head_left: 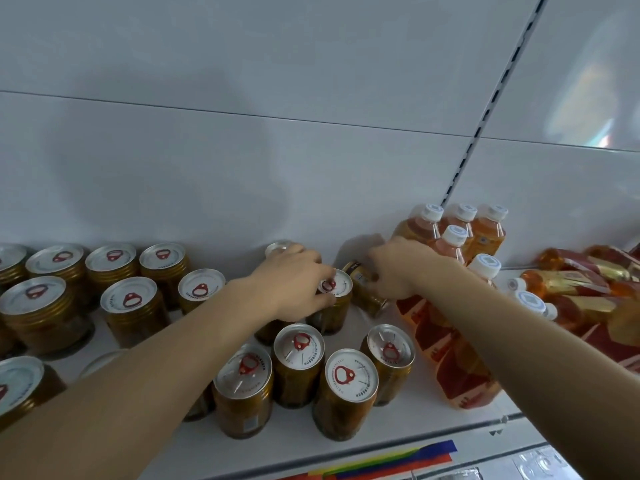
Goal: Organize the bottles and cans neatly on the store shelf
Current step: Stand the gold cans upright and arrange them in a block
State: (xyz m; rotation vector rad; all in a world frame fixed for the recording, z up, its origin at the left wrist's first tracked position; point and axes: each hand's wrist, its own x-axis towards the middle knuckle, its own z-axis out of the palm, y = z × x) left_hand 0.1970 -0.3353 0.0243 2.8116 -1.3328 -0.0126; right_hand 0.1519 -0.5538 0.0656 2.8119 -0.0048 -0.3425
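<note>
Both arms stretched out over the white shelf [346, 441]. Left hand [294, 282] down on an upright gold can [330, 306], fingers curled over its silver lid by the red pull tab, grip closed round the rim. Right hand [394, 268] clamped on a tilted can [363, 289], leaning well off upright with its top toward the back wall [242, 150], grip tight on its side, the two cans just beside each other mid-shelf. Behind the left hand, another can top [278, 247] peeking out near the back wall. Toward the front edge, four upright cans [311, 372] bunched close together, lids up. Off to the left, more upright gold cans [114, 278] in loose rows, not quite lined up. To the right, upright orange bottles [460, 230] with white caps crowded behind the right forearm, red labels showing. Further right, several bottles lying flat [581, 282] in a heap, caps pointing left. Along the shelf's front lip, a strip of coloured tape [391, 460] in yellow, blue and red.
</note>
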